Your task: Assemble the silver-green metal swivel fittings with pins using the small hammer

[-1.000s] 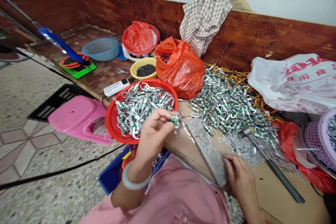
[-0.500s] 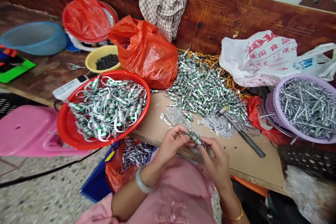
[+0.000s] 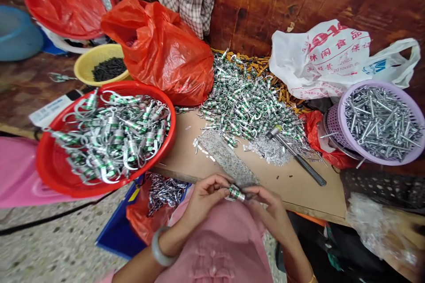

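Note:
My left hand pinches one end of a small silver cylindrical metal piece with green bands, held over my lap at the bench edge. On its other end close the fingertips of my right hand. Just beyond my hands lies a flat speckled strip. A red basket to the left holds many similar green-banded pieces with curved white hooks. Behind the strip is a large heap of such pieces, with small flat metal bits and a hammer to its right.
A purple basket full of metal pins stands at the right, before a white plastic bag. At the back left are a red plastic bag and a yellow bowl of black pieces. A blue bin sits below the bench.
The camera view has shifted, and the bench things sit further left. My hands, with the banded piece, are lower and nearer my body; more of the speckled strip shows.

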Demonstrator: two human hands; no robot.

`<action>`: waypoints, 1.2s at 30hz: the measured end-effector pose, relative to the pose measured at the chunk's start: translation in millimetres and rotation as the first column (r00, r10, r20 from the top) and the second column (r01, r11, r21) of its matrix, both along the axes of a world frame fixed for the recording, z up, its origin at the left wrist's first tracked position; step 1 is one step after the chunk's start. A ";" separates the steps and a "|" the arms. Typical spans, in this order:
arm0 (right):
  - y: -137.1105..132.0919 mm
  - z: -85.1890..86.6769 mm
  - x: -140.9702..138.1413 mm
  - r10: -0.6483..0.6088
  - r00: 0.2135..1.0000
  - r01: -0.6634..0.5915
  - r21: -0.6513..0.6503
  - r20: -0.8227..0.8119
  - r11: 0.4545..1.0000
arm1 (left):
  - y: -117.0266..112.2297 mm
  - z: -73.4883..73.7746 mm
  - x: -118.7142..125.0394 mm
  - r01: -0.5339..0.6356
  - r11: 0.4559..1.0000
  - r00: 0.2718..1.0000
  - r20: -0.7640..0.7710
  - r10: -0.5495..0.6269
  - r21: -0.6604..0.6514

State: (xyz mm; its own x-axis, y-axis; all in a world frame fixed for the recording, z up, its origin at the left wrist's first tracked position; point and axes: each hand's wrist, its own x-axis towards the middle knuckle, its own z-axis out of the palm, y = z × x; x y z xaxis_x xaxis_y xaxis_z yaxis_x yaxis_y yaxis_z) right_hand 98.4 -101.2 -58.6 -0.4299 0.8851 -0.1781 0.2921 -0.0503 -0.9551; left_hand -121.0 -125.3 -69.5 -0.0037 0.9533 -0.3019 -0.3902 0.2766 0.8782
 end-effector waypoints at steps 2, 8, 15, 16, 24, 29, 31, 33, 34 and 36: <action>13.3 -8.8 11.4 -0.125 0.990 0.122 0.060 0.061 0.991 | -4.1 -4.1 1.3 -0.012 0.999 1.000 0.004 0.012 -0.044; 58.3 -35.4 33.6 -0.470 0.760 0.215 0.510 0.449 0.833 | 0.2 1.1 7.8 0.043 0.993 0.974 -0.226 -0.017 0.108; 69.4 -44.0 32.3 -0.445 0.647 -0.012 0.592 0.619 0.806 | 1.1 -4.0 19.1 0.104 0.988 0.964 -0.257 -0.072 0.116; 68.9 -41.9 33.6 -0.435 0.684 0.007 0.591 0.586 0.807 | 1.4 -4.7 19.3 0.107 0.988 0.961 -0.267 -0.073 0.115; 34.7 0.8 12.3 -0.145 0.957 0.050 0.350 0.251 0.935 | 8.1 -1.8 18.9 0.100 0.988 0.946 -0.319 -0.059 0.114; 19.2 10.2 -5.9 -0.091 0.975 0.012 0.359 0.204 0.933 | 9.6 -1.7 16.7 0.116 0.986 0.952 -0.297 -0.076 0.120; 17.7 9.0 -9.2 -0.092 0.975 0.009 0.375 0.204 0.927 | 9.8 -2.4 15.7 0.119 0.985 0.956 -0.283 -0.080 0.123; 16.1 7.5 -12.4 -0.076 0.976 -0.002 0.361 0.203 0.932 | 10.0 -3.4 15.1 0.108 0.986 0.959 -0.273 -0.069 0.128; 15.0 6.9 -14.3 -0.072 0.977 -0.002 0.348 0.199 0.937 | 9.9 -3.9 15.0 0.100 0.986 0.962 -0.267 -0.062 0.131; 12.2 6.1 -18.6 -0.084 0.979 0.019 0.327 0.187 0.945 | 9.6 -4.9 15.0 0.084 0.987 0.967 -0.249 -0.049 0.134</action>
State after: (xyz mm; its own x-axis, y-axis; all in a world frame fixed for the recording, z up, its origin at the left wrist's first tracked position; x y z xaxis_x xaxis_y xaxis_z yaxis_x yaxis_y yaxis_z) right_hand 79.9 -89.0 -52.5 -0.3678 0.9289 0.0441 0.4799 0.2302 -0.8466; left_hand -105.9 -115.7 -74.3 0.0045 0.9870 -0.1609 -0.1437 0.1599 0.9766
